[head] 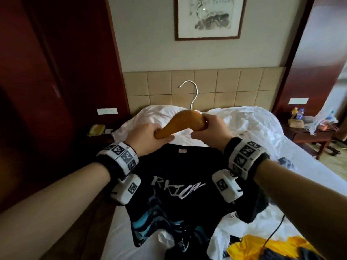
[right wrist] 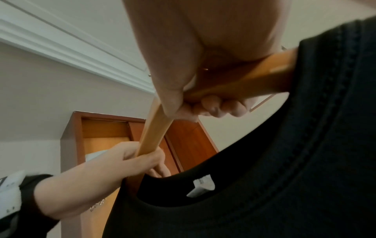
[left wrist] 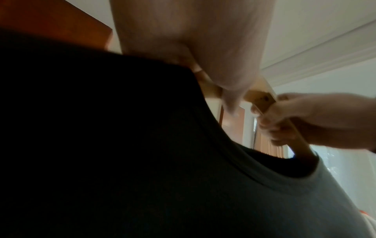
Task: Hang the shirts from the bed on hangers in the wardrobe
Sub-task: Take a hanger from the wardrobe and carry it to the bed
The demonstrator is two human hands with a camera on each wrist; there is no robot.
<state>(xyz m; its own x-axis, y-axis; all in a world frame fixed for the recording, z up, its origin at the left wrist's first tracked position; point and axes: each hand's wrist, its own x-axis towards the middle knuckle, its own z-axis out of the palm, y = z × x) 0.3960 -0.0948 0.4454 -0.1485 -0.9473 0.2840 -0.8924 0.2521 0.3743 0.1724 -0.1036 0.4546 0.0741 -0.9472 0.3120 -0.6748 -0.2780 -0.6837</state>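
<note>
A: Left hand (head: 148,136) grips your hanger (head: 180,124) at its left end; right hand (head: 208,126) clasps its middle.
B: Your shirt (head: 178,186) lies on the bed (head: 300,156), just below both hands.

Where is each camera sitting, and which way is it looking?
Head: on the head, looking down at the bed, both forearms, left hand, right hand.
Left wrist: under the left hand, looking up past the black shirt.
Right wrist: under the right hand, looking up.
All three share the wooden hanger.
</note>
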